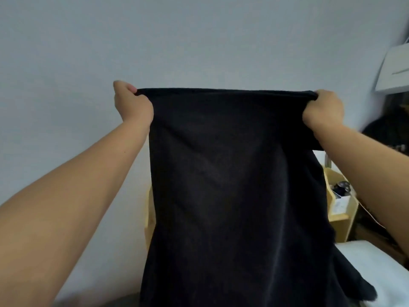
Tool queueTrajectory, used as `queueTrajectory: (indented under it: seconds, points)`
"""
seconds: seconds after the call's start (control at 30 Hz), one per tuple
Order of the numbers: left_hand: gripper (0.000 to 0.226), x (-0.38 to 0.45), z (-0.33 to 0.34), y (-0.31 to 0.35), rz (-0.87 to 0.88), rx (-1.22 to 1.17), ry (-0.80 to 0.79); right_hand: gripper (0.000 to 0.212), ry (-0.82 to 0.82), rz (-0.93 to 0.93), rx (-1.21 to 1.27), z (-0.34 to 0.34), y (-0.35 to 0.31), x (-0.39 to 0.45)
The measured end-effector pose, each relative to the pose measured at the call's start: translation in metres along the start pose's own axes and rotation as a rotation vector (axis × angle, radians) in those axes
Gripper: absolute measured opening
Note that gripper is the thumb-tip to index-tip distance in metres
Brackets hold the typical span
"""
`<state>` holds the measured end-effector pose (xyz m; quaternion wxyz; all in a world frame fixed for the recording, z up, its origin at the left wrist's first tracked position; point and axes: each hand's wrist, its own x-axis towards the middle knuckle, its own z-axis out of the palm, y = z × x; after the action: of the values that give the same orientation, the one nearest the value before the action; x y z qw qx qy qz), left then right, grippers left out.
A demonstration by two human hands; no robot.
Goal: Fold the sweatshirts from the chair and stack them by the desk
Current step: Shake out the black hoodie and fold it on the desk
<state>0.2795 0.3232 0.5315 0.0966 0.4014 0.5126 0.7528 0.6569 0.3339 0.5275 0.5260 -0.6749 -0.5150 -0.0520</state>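
Sweatshirt (234, 185) fabric, black, soft and matte, hangs as one broad flat panel in front of the pale wall (199, 36), held up in the air. Its top edge is stretched into a nearly straight, slightly rolled line between two hands. The left hand (130, 103) grips the left end of that edge, fingers curled round the cloth and the thumb over the top. The right hand (323, 109) grips the right end in a closed fist, the fabric bunched inside it. Both bare forearms reach up and forward from the lower corners of the view.

Faint diagonal creases run across the panel. Its left side drops straight; its right side widens toward the bottom into loose folds, and its lower end is cut off by the frame, so sleeves and neck cannot be made out.

Behind the sweatshirt, a light wooden shelf unit (340, 209) shows past its right side, with a sliver past its left; small dark things lie in one compartment, too blurred to name. Below and right of the sweatshirt lies a white padded surface (376, 267). Above and right of it a white box (394, 69) is mounted on the wall, partly cut off. Open wall fills the room above and left of the sweatshirt.
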Motion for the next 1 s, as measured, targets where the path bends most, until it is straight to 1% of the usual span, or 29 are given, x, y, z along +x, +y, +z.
queueTrajectory:
  seconds: [0.07,0.13,0.2,0.27,0.33,0.4,0.43,0.5,0.53,0.57,0.63,0.67,0.7,0.73,0.77,0.8,0.83,0.87,0.9,0.97,1.0]
  points:
    - [0.040,-0.007,0.003,-0.010,0.057,-0.089,-0.024,0.035,0.104,-0.003,0.059,0.000,0.005,0.000]
    - [0.036,-0.026,-0.007,-0.035,0.130,-0.101,-0.037,0.038,0.152,-0.029,0.089,0.001,0.016,-0.016]
    - [0.038,-0.058,-0.025,-0.079,0.160,-0.075,-0.074,0.039,0.100,-0.086,0.071,0.010,0.045,-0.053]
    - [0.040,-0.104,-0.052,-0.137,0.130,0.031,-0.128,0.040,-0.027,-0.140,0.029,0.025,0.094,-0.106]
    - [0.040,-0.165,-0.087,-0.206,0.039,0.220,-0.238,0.039,-0.194,-0.146,-0.063,0.042,0.160,-0.170]
    - [0.042,-0.236,-0.124,-0.272,-0.094,0.438,-0.417,0.042,-0.424,-0.140,-0.233,0.057,0.233,-0.241]
    - [0.043,-0.270,-0.142,-0.301,-0.171,0.536,-0.525,0.045,-0.567,-0.137,-0.335,0.063,0.269,-0.274]
    - [0.041,-0.329,-0.174,-0.349,-0.345,0.713,-0.763,0.052,-0.910,-0.096,-0.556,0.073,0.333,-0.332]
    - [0.039,-0.352,-0.188,-0.367,-0.435,0.784,-0.886,0.053,-1.071,-0.061,-0.656,0.077,0.359,-0.357]
    - [0.038,-0.370,-0.197,-0.382,-0.517,0.847,-1.005,0.050,-1.195,-0.039,-0.728,0.079,0.380,-0.379]
    - [0.040,-0.395,-0.208,-0.402,-0.598,0.948,-1.218,0.046,-1.346,-0.006,-0.802,0.082,0.406,-0.407]
    - [0.041,-0.402,-0.209,-0.407,-0.637,0.973,-1.275,0.050,-1.399,0.013,-0.804,0.085,0.414,-0.413]
    - [0.039,-0.404,-0.207,-0.410,-0.695,1.001,-1.287,0.057,-1.454,0.028,-0.785,0.088,0.418,-0.412]
    - [0.034,-0.405,-0.203,-0.412,-0.732,1.036,-1.257,0.064,-1.529,0.042,-0.768,0.094,0.423,-0.408]
    - [0.031,-0.407,-0.200,-0.416,-0.761,1.052,-1.184,0.068,-1.598,0.072,-0.720,0.101,0.427,-0.400]
    - [0.036,-0.409,-0.193,-0.419,-0.828,1.013,-1.053,0.071,-1.641,0.108,-0.640,0.107,0.427,-0.389]
    - [0.046,-0.411,-0.184,-0.421,-0.902,0.943,-0.909,0.072,-1.637,0.163,-0.535,0.111,0.425,-0.375]
    - [0.056,-0.412,-0.175,-0.421,-1.003,0.875,-0.783,0.070,-1.592,0.213,-0.437,0.115,0.424,-0.360]
    - [0.065,-0.416,-0.168,-0.425,-1.070,0.854,-0.700,0.067,-1.523,0.235,-0.373,0.118,0.423,-0.345]
    - [0.073,-0.425,-0.158,-0.431,-1.120,0.933,-0.585,0.060,-1.414,0.233,-0.354,0.126,0.422,-0.324]
    - [0.071,-0.430,-0.156,-0.434,-1.129,0.974,-0.512,0.056,-1.401,0.215,-0.370,0.129,0.423,-0.316]
